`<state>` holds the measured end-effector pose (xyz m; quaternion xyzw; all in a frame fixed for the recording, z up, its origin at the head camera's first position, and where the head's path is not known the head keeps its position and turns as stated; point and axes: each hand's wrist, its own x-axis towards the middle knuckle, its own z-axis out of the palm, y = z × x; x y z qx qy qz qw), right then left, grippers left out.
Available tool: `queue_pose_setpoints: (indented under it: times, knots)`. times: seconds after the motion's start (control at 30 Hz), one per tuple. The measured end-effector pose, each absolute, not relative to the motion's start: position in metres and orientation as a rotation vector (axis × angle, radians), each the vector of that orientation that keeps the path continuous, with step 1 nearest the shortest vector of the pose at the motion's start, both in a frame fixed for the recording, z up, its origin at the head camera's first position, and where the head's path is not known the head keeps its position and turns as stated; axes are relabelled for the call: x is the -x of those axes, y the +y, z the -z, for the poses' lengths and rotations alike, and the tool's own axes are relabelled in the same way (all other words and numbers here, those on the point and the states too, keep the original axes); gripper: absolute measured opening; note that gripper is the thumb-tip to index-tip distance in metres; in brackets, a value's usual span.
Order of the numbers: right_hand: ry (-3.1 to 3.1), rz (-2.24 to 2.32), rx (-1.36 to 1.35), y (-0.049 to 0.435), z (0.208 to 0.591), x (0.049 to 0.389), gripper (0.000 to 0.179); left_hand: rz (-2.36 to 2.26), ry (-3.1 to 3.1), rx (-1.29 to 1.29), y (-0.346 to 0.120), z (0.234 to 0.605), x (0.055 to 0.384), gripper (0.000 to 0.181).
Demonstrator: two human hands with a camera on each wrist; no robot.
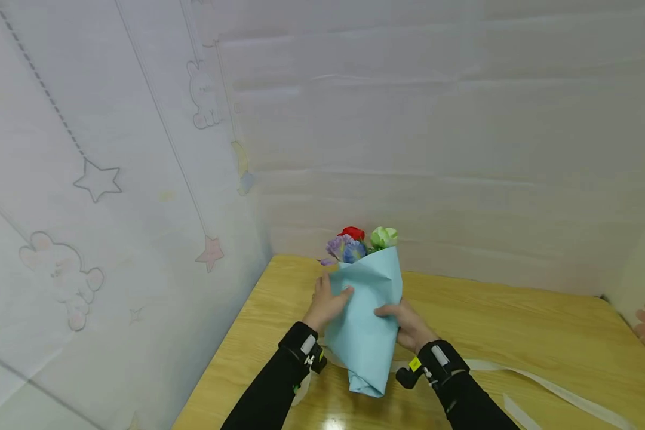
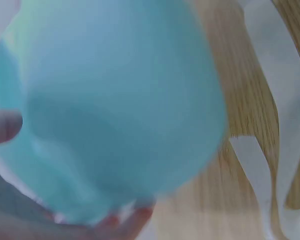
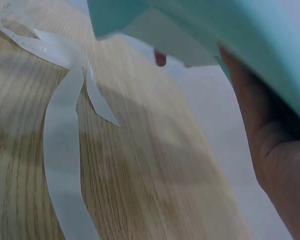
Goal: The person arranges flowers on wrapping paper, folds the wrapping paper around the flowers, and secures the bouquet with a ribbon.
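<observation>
A bouquet wrapped in light blue paper is held up between both hands over the wooden table. From its top show a red flower, a purple one, a blue one and a pale green one. My left hand grips the wrap's left side, thumb in front; in the left wrist view its fingertips curl around the paper. My right hand holds the right side, thumb across the front, its other fingers mostly hidden behind the wrap. The stems are covered.
A whitish ribbon runs across the table behind the bouquet and out to the right. One cut ribbon end lies loose on the wood. Pale walls with printed drawings border the table's back and left.
</observation>
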<state>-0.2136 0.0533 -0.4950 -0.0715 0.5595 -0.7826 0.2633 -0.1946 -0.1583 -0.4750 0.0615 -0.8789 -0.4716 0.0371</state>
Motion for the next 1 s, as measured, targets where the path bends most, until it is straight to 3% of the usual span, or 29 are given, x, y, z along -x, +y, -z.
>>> queue_pose_setpoints:
  times: [0.17,0.37,0.6,0.87,1.0]
  knots:
    - [1.487,2.124,0.216,0.066,0.498,0.206,0.067,1.26,-2.705,-0.263,-0.14,0.473,0.201,0.065]
    - [1.532,2.103,0.225,0.084,0.504,0.2,0.067,1.321,-2.67,-0.321,-0.124,0.466,0.202,0.055]
    - [1.552,2.094,0.193,0.103,0.507,0.194,0.068,1.49,-2.483,-0.281,-0.139,0.474,0.215,0.02]
    - [1.477,2.146,0.187,0.117,0.518,0.192,0.064,1.774,-2.359,-0.317,-0.141,0.486,0.217,0.017]
    - [1.452,2.179,0.158,0.124,0.521,0.192,0.064,1.584,-2.431,-0.22,-0.13,0.487,0.214,0.036]
